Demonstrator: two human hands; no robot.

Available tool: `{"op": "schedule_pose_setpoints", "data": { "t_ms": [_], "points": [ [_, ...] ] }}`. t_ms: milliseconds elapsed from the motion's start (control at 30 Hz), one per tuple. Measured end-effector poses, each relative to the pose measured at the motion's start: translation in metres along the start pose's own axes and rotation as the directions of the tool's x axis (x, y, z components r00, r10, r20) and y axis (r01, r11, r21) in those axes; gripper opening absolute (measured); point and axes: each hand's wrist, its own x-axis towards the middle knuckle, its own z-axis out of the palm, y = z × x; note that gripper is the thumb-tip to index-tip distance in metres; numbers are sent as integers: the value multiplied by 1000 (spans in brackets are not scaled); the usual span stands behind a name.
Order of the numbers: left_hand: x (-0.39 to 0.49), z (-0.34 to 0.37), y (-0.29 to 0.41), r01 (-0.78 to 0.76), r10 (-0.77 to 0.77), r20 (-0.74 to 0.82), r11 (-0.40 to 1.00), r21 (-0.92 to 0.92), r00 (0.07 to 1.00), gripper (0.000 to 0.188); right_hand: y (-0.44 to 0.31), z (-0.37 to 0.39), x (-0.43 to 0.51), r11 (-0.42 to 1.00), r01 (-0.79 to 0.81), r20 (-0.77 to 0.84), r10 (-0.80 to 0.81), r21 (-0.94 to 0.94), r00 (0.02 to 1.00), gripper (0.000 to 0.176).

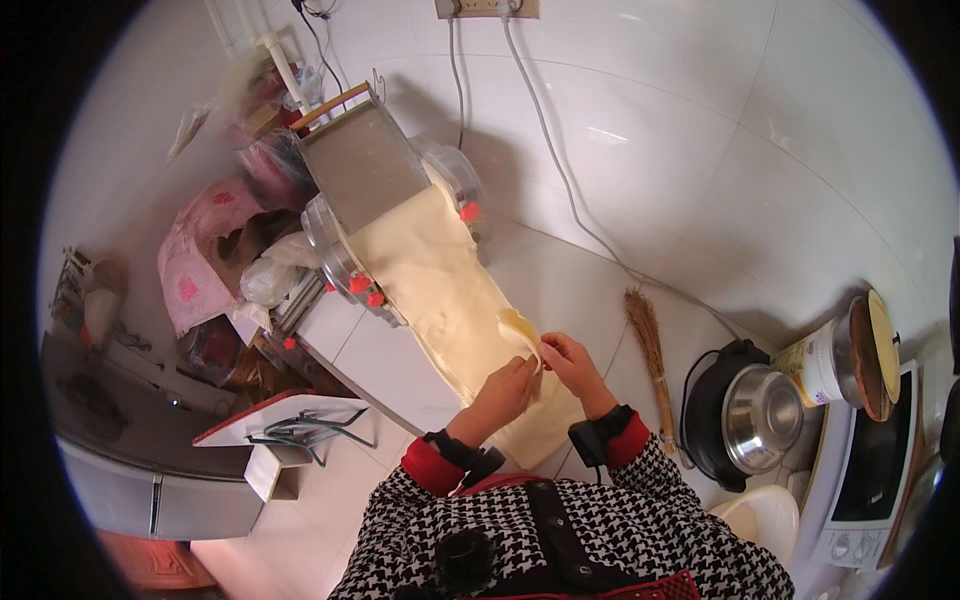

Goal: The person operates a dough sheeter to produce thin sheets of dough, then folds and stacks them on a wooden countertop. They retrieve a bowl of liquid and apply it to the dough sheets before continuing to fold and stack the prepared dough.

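A long, pale yellow sheet of dough (442,277) stretches from a metal dough-sheeting machine (367,165) with red knobs down towards my body. Near its lower part, my left hand (504,391) pinches a raised flap of the dough between thumb and fingers. Close beside it, my right hand (571,366) grips the same flap from the right. The flap stands up curled just above both hands, and its fingertip contacts are partly hidden. Below my hands the dough continues over the white tiled counter.
Right of the dough lies a straw brush (651,337). Beyond it are a metal bowl (763,418) on a black appliance, a white bucket (814,364) and a microwave (870,457). Left of the machine are plastic bags (274,277) and a pink cloth (191,262). Grey cables run down the wall.
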Motion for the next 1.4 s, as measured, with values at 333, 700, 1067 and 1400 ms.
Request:
{"op": "schedule_pose_setpoints", "data": {
  "t_ms": [333,700,1067,1400],
  "points": [
    [-13,5,-30,298,-294,81,845,-443,952,26,16,0,-3,969,-20,-46,33,247,998,15],
    [-6,-50,-43,427,-421,180,619,-659,889,27,-6,-12,-13,747,-151,88,123,647,988,20],
    [-15,-30,-72,371,-343,144,878,-302,928,28,-68,4,-63,799,-315,282,191,512,940,36],
    [-46,104,-115,6,-69,241,968,250,968,37,-125,5,-94,805,-2,-102,78,593,992,33]
  ]
}}
